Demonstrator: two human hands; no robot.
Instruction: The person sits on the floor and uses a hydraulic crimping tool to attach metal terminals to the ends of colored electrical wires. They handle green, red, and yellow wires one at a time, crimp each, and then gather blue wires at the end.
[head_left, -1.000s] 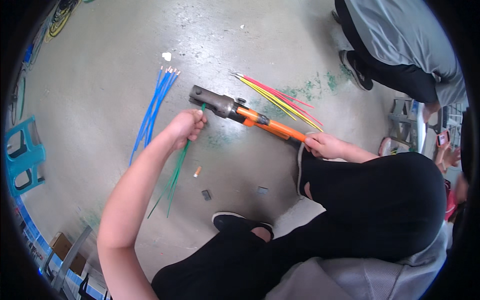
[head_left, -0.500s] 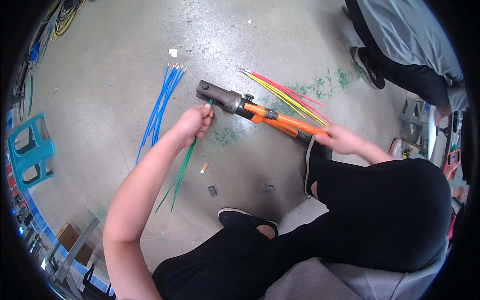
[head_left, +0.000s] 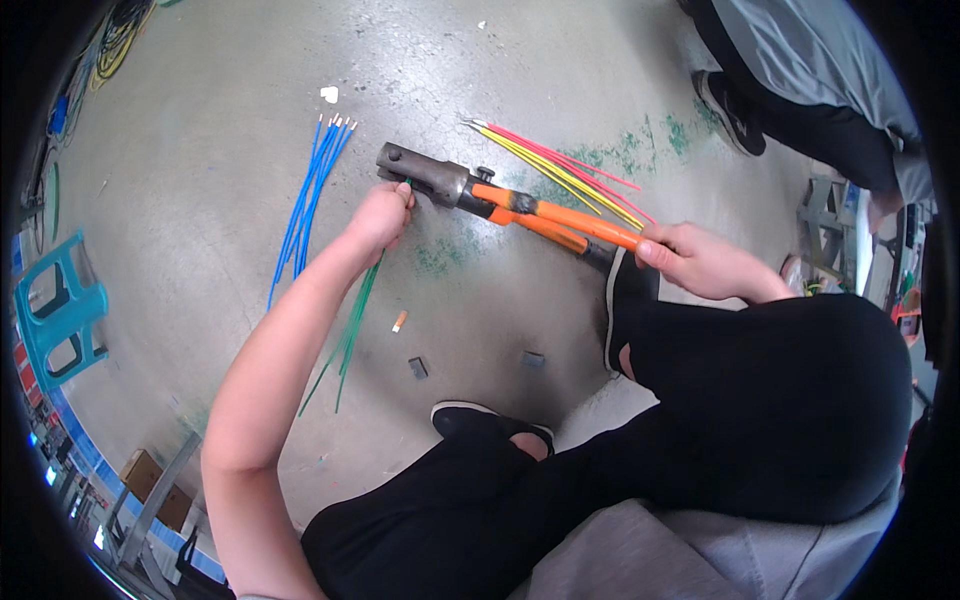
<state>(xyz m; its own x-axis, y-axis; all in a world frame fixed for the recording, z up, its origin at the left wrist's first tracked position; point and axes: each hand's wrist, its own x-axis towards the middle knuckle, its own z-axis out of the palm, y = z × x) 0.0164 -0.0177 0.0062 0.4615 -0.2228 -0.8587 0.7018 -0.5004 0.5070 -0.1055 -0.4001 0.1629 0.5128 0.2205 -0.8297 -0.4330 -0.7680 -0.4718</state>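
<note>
A hydraulic crimping tool [head_left: 425,174] with a dark metal head and two orange handles lies slantwise over the floor. My left hand [head_left: 382,216] is closed in a pinch on a few green wires [head_left: 352,335], whose upper ends reach the slot in the tool's head. Fingers hide how far the wire tips go in. The long ends trail down toward the floor. My right hand [head_left: 685,258] is closed round the end of the upper orange handle [head_left: 580,222]. The lower orange handle [head_left: 555,241] runs beneath it, its end near my shoe.
Blue wires [head_left: 315,195] lie left of the tool; yellow wires [head_left: 545,172] and red wires [head_left: 575,165] lie right of it. Two small dark blocks [head_left: 418,368] and a cigarette butt [head_left: 400,321] are on the floor. A teal stool [head_left: 62,315] stands left; another person's shoe [head_left: 728,112] is upper right.
The whole view has shifted slightly, so everything sits a little higher and further left. My right hand's thumb now lies across the handle's end. My left hand keeps its pinch on the green wires.
</note>
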